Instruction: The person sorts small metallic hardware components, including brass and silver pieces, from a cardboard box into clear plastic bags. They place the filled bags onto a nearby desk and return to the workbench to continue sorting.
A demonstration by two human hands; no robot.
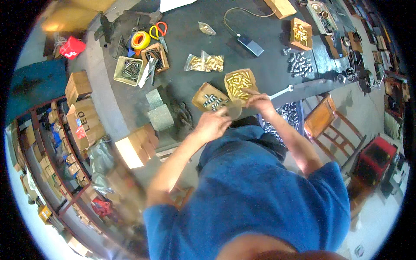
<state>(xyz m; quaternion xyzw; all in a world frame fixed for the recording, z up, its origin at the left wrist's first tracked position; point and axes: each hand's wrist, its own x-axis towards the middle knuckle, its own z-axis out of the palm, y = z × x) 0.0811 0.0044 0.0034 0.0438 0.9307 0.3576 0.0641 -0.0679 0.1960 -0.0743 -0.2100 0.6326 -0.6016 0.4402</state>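
My left hand [213,123] is closed, its fingers pinching a small translucent, brownish piece [235,110] that looks like a clear plastic bag. Just beyond that hand is a cardboard box [200,94] holding several short silver metal cylinders [211,101]. To its right, an open carton [229,76] is filled with brass-coloured pins [239,83]. My right hand [260,102] reaches over this carton's near right corner, index finger stretched toward the brass pieces. Whether its fingertips touch any piece is too small to tell.
A wrench [281,92] lies right of my right hand. Below the table edge, a blue bin [300,113] holds many silver parts. Filled plastic bags [204,63], a black device with a cable [250,45], scissors [161,37] and a metal-parts tray [119,71] lie beyond. A wooden chair [323,117] stands right.
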